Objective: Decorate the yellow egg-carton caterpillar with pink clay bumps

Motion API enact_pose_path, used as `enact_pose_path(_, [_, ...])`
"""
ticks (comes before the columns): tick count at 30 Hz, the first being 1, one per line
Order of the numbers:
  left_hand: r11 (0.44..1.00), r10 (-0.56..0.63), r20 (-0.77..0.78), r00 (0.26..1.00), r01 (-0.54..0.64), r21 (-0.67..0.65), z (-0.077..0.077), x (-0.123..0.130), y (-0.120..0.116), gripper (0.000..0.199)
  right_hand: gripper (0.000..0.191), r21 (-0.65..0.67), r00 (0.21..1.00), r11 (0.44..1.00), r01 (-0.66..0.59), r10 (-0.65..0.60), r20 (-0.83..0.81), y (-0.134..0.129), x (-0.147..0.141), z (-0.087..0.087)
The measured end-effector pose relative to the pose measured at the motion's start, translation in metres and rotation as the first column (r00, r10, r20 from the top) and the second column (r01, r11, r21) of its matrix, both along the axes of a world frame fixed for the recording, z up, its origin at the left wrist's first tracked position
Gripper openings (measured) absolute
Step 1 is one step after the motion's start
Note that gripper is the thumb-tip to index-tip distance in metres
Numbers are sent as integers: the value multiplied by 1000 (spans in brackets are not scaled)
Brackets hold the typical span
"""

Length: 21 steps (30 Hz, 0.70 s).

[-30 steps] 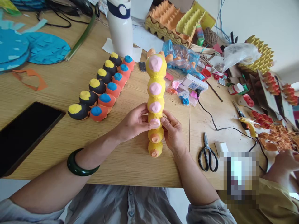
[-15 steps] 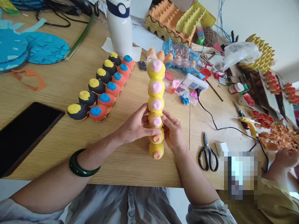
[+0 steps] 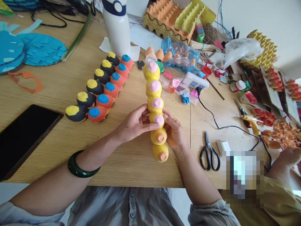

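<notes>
A six-bump yellow strip [image 3: 156,102] is held over the table [image 3: 131,166], its lower end turned toward the near edge and its top leaned slightly left; whether the wood is touched cannot be told. It is gripped at mid-length from both sides. By the left hand [image 3: 134,124] it is clasped with the thumb laid across the front at the fourth bump and the fingers bent behind; by the right hand [image 3: 174,131] its right side is pinched, thumb and forefinger close together. Both forearms are brought in over the near edge, elbows spread. Bare wood is left between the strip and the orange row [image 3: 109,91], which is flanked by the black row [image 3: 94,86]. Near the near edge, scissors [image 3: 208,145] are laid to the right and a phone [image 3: 28,138] to the far left. Toward the far edge, a bottle [image 3: 117,34] is stood.
</notes>
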State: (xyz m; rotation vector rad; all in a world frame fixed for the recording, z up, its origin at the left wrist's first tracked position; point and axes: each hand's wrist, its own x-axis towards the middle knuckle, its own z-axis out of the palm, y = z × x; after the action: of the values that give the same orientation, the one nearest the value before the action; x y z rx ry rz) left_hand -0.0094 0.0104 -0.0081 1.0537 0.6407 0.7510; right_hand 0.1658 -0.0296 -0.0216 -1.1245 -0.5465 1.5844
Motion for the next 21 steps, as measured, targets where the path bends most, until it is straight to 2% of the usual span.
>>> enact_pose_path(3, [999, -39, 22, 999, 39, -6, 0, -1, 0, 65, 43, -20, 998, 1000, 8, -9, -59, 1, 1, -1])
enact_pose_path(5, [1000, -10, 16, 1000, 10, -16, -1, 0, -1, 69, 43, -14, 999, 1000, 1, -1, -42, 0, -1, 0])
enact_pose_path(8, [997, 70, -23, 997, -71, -27, -5, 2, -3, 65, 44, -2, 1000, 1000, -16, 16, 3, -1, -3, 0])
enact_pose_path(10, [996, 84, -24, 996, -85, -29, -6, 4, -4, 61, 44, -2, 1000, 1000, -7, 7, 7, -1, -4, -1])
enact_pose_path(16, [996, 83, -7, 997, -83, -12, -4, 4, -2, 55, 42, 25, 1000, 1000, -6, 6, 29, 1, -2, -1])
enact_pose_path(21, [999, 31, 54, 998, -31, 15, 3, 1, -1, 51, 42, 56, 1000, 998, -6, 4, 29, -1, -1, 7])
